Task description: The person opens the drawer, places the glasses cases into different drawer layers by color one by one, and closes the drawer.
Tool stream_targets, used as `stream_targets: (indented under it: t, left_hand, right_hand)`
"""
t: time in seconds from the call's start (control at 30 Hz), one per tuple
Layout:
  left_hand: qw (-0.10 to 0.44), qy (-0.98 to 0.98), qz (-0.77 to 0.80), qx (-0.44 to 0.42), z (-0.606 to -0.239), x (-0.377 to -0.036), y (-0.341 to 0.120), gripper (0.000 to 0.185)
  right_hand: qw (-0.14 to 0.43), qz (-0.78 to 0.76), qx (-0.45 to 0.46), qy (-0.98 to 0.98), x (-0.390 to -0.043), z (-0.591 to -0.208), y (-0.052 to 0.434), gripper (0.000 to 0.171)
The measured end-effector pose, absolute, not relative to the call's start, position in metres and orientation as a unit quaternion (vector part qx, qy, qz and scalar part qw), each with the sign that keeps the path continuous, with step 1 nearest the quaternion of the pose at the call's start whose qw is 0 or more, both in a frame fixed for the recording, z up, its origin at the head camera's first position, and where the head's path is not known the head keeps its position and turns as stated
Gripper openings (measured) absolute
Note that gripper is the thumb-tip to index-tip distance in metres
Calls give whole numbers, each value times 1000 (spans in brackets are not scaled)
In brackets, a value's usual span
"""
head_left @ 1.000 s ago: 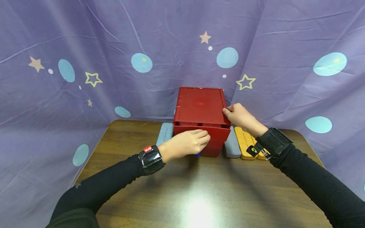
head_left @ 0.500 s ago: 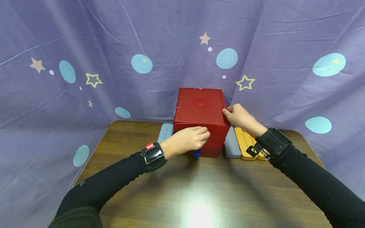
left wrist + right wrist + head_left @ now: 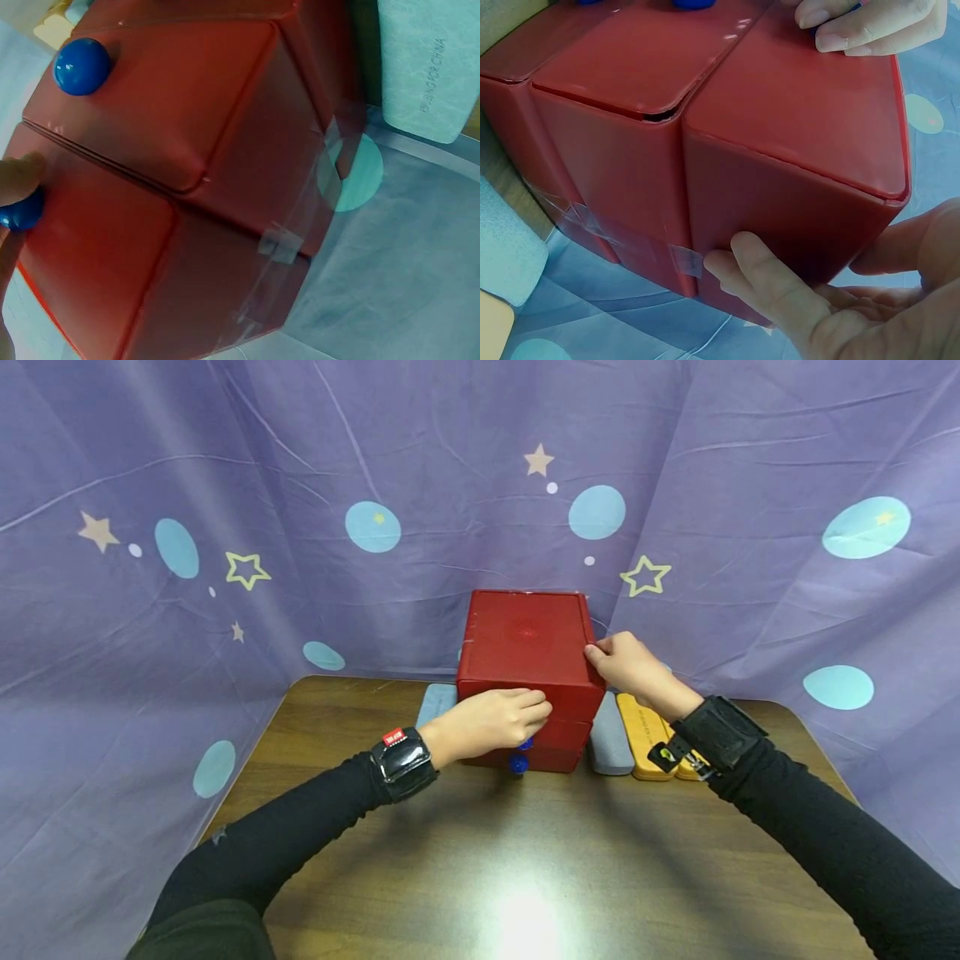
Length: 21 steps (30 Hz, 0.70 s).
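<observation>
A red drawer box (image 3: 525,639) stands at the back of the brown table (image 3: 525,860), with all its drawers pushed in. My left hand (image 3: 495,722) is at the front of the top drawer, fingers curled over its blue knob (image 3: 21,211). Two more blue knobs (image 3: 517,764) show below the hand. My right hand (image 3: 630,664) grips the box's upper right edge: the thumb lies on top and the fingers (image 3: 780,292) lie along the side wall. The right wrist view shows the red box (image 3: 780,112) and my left fingertips (image 3: 870,26) at the front.
Flat grey cases lie left (image 3: 435,706) and right (image 3: 609,743) of the box, with yellow cases (image 3: 645,735) further right. A purple curtain (image 3: 225,527) with stars and dots closes in the back and sides. Clear tape (image 3: 281,244) crosses the box's side.
The top drawer stood pulled out a second ago and is now flush with the box. My left hand went in with it. My right hand has stayed put.
</observation>
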<state>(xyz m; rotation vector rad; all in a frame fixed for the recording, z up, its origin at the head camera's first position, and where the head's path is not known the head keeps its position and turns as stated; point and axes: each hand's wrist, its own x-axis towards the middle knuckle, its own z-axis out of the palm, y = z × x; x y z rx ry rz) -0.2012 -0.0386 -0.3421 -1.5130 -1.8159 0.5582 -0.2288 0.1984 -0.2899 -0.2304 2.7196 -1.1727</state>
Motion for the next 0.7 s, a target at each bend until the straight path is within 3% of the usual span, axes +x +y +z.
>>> stream_targets:
  t: [0.7]
  left_hand:
    - [320, -708, 203, -595, -340, -203, -45, 25]
  right_hand:
    - [78, -387, -70, 916, -226, -289, 197, 40]
